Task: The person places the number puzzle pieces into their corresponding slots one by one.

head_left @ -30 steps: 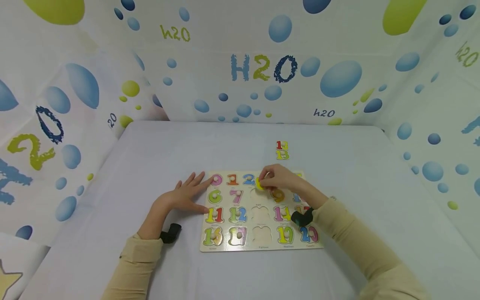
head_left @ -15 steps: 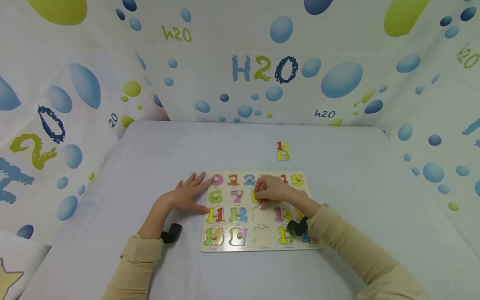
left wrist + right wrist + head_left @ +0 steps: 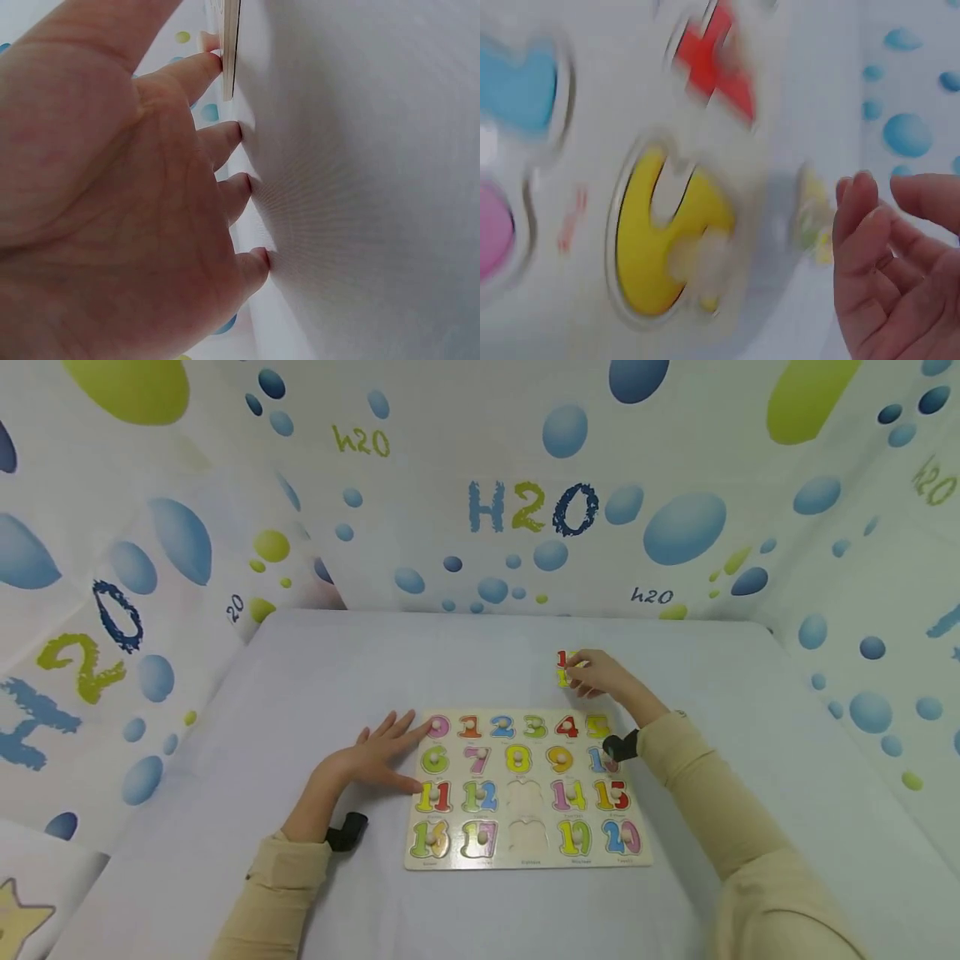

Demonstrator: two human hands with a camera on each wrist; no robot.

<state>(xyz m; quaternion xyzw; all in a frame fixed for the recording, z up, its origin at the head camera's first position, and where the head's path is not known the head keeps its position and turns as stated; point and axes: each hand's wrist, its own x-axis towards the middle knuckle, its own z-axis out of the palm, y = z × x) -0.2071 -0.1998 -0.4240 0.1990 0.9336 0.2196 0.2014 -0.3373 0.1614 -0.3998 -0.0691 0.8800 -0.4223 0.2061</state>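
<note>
A wooden number puzzle board (image 3: 501, 775) lies on the table, most of its recesses filled with knobbed number pieces. The yellow 8 (image 3: 518, 759) sits in its recess. My left hand (image 3: 372, 757) is spread at the board's left edge; in the left wrist view, a finger (image 3: 196, 75) touches that edge and other fingertips rest on the cloth. Beyond the board, my right hand (image 3: 602, 675) is over two loose number pieces, one with a red 1 (image 3: 561, 658), one with a yellow 1 (image 3: 561, 678). The right wrist view shows its thumb and fingers apart, holding nothing.
Two bare recesses (image 3: 528, 837) lie in the board's middle column. White cloth (image 3: 375, 668) covers the table. A patterned backdrop (image 3: 450, 460) rises behind and at both sides. Each wrist wears a small black camera (image 3: 347, 832).
My right hand has put the yellow 8 into its recess, let go of it and moved away to the loose pieces behind the board. My left hand stays at the board's edge.
</note>
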